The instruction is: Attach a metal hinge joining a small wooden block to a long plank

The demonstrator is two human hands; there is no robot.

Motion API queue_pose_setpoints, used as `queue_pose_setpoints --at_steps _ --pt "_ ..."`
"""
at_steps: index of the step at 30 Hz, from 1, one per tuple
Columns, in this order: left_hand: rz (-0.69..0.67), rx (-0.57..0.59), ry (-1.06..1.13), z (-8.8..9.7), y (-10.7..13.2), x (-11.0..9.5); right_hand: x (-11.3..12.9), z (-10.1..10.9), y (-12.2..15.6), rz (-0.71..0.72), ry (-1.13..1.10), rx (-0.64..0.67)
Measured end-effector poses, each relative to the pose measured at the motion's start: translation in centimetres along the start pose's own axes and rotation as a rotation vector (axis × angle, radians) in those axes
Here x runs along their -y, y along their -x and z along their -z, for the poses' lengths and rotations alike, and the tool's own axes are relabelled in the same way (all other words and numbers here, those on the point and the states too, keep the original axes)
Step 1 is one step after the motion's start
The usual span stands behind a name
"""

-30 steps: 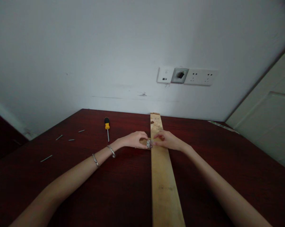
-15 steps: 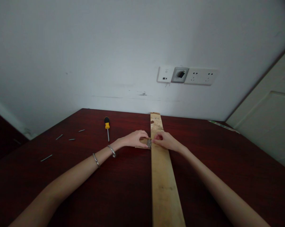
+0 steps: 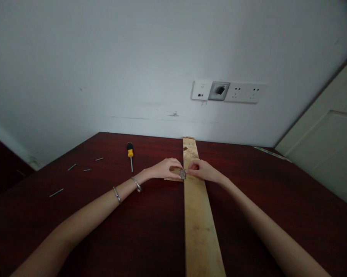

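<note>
A small metal hinge sits at the left edge of a long pale wooden board, where a short piece of wood meets it. My left hand is curved over the short piece, thumb and fingertips closed on the hinge's left side. From the other side, my right hand rests over the board. Its thumb and forefinger are pinched at the hinge's right edge. The fingers partly cover the hinge, so its screw holes are hard to make out.
A screwdriver with a yellow and black handle lies left of the boards on the dark red table. Several metal screws or nails are scattered farther left. Behind is a white wall with sockets; a pale door stands at right.
The hinge has shifted slightly right, onto the long board's edge, and turned a little. Both hands have barely moved, with the left fingertips a touch farther right.
</note>
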State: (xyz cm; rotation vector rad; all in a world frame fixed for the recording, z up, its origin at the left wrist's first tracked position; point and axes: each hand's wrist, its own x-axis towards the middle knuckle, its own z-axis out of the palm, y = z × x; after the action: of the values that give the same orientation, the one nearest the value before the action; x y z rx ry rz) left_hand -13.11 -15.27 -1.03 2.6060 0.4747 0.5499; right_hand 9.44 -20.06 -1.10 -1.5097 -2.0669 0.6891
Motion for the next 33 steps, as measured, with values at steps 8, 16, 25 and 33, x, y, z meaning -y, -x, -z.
queue_pose_setpoints --at_steps 8,16,25,33 --pt "-0.004 0.005 -0.01 -0.01 0.01 -0.14 0.77 -0.35 0.15 0.01 0.047 -0.002" --pt "0.005 -0.013 0.02 -0.17 -0.03 -0.36 0.94 -0.16 0.2 0.027 0.062 0.025" --pt "0.028 0.018 -0.016 -0.14 0.1 0.13 0.6 -0.2 0.17 0.011 0.103 0.021" --pt "0.04 0.049 -0.049 -0.27 0.11 -0.32 0.58 -0.26 0.08 0.0 0.117 0.012"
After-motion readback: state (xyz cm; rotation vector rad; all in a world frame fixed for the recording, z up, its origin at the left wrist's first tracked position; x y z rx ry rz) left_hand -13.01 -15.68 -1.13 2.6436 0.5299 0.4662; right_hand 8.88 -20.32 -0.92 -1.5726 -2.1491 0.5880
